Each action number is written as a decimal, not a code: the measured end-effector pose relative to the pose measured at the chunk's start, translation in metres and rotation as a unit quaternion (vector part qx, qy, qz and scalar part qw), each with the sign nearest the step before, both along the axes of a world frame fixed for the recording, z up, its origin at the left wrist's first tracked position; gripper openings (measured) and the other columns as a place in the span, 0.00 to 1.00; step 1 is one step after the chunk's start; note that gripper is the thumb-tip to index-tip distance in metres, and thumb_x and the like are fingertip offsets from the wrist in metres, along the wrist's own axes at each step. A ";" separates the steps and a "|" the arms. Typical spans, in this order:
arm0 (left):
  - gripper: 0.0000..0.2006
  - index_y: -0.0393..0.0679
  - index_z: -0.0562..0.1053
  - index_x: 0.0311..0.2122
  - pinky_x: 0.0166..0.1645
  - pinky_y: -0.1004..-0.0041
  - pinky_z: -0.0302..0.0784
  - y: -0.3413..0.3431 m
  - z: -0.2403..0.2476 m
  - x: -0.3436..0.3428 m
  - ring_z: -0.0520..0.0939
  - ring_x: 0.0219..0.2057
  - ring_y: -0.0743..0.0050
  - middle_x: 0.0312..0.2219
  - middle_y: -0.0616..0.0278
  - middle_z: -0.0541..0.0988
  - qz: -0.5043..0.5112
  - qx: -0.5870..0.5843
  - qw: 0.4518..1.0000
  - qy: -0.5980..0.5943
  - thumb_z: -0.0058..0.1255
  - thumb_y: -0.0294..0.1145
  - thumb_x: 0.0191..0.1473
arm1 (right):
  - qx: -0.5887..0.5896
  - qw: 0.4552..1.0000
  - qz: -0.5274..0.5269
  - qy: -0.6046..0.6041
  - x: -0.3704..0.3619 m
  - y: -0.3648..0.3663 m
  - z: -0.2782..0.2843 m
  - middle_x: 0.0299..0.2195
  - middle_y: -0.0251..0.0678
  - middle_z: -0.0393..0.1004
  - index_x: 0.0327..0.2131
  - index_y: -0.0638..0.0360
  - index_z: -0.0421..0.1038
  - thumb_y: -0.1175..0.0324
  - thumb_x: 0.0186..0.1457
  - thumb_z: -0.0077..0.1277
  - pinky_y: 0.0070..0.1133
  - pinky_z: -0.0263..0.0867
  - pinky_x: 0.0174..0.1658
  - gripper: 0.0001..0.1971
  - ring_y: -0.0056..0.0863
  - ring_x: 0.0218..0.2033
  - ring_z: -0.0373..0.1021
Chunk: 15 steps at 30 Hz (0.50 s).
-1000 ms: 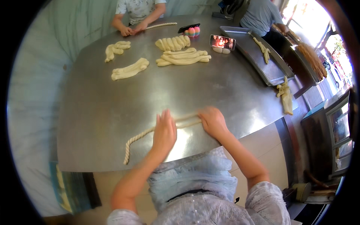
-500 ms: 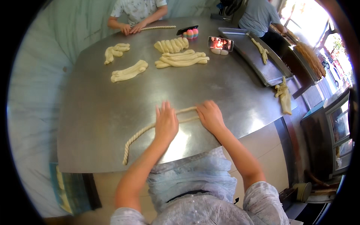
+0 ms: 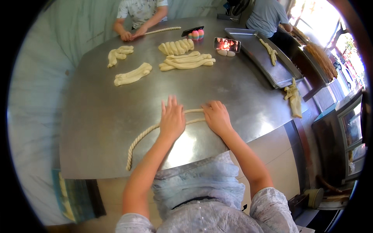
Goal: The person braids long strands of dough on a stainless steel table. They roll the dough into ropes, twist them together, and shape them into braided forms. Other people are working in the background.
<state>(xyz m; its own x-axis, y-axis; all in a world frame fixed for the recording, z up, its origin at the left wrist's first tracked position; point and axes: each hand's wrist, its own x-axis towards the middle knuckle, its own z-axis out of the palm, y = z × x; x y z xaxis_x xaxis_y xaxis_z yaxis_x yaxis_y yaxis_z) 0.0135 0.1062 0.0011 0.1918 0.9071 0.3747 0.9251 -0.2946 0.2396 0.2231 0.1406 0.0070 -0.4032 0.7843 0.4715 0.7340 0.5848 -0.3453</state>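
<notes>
A pale dough rope [image 3: 142,136] lies on the metal table, its left part twisted and curving toward the near edge. To the right it splits into two strands running side by side. Flat on these strands rests my left hand [image 3: 172,119], open, its fingers stretched away from me and a little blurred. My right hand [image 3: 217,115] is closed over the strands' right end, fingers bent down around it. What lies under both palms is hidden.
Beyond my hands lie several thick dough strips [image 3: 188,62]. A phone [image 3: 227,45] stands propped near a metal tray [image 3: 254,58] holding a braided dough piece. More dough [image 3: 294,101] sits at the right edge. Across the table, a person's hands [image 3: 132,35] work another rope.
My left hand has slid slightly away from me over the strands, and the two strands show a wider gap. My right hand stays nearly in place. The person opposite has shifted their hands slightly.
</notes>
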 end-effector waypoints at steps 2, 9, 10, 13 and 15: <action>0.27 0.30 0.63 0.62 0.73 0.47 0.38 -0.011 0.007 -0.006 0.49 0.71 0.46 0.67 0.40 0.57 -0.072 -0.047 0.993 0.075 0.43 0.38 0.63 | 0.098 0.992 0.046 -0.071 0.003 -0.004 -0.002 0.52 0.41 0.75 0.44 0.61 0.77 0.72 0.56 0.53 0.36 0.67 0.55 0.12 0.39 0.52 0.71; 0.26 0.26 0.60 0.61 0.69 0.45 0.56 -0.106 -0.011 0.012 0.66 0.63 0.37 0.59 0.32 0.66 -0.084 -0.048 0.993 -0.073 0.47 0.29 0.61 | 0.028 0.990 0.140 0.007 0.037 -0.046 -0.019 0.51 0.45 0.75 0.47 0.62 0.76 0.73 0.57 0.51 0.36 0.67 0.55 0.14 0.42 0.52 0.71; 0.22 0.23 0.63 0.59 0.68 0.45 0.57 -0.083 -0.012 0.018 0.72 0.58 0.34 0.53 0.30 0.71 -0.035 -0.022 0.994 -0.097 0.43 0.28 0.64 | -0.043 0.995 0.091 -0.016 0.031 -0.039 -0.018 0.51 0.45 0.75 0.47 0.62 0.76 0.73 0.57 0.51 0.36 0.67 0.54 0.14 0.42 0.52 0.72; 0.22 0.24 0.64 0.58 0.70 0.46 0.52 -0.010 0.001 0.014 0.65 0.64 0.39 0.60 0.31 0.65 0.016 -0.025 0.997 -0.077 0.42 0.29 0.64 | -0.048 0.998 0.014 -0.033 0.002 -0.004 -0.008 0.50 0.45 0.76 0.47 0.62 0.76 0.73 0.56 0.52 0.36 0.68 0.55 0.15 0.42 0.52 0.72; 0.24 0.26 0.63 0.60 0.72 0.47 0.48 0.000 0.007 0.007 0.59 0.68 0.42 0.64 0.34 0.60 -0.007 0.057 0.996 0.062 0.44 0.31 0.63 | 0.087 0.996 -0.005 -0.020 -0.002 -0.002 -0.004 0.50 0.45 0.76 0.46 0.62 0.77 0.73 0.55 0.52 0.35 0.67 0.56 0.14 0.42 0.53 0.71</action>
<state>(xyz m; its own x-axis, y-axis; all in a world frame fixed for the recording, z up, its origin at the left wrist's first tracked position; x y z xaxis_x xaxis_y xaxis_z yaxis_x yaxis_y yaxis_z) 0.0201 0.1060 0.0081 0.2547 0.8572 0.4475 0.9411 -0.3261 0.0890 0.2210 0.1384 0.0028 -0.4173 0.6962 0.5841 0.7515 0.6258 -0.2089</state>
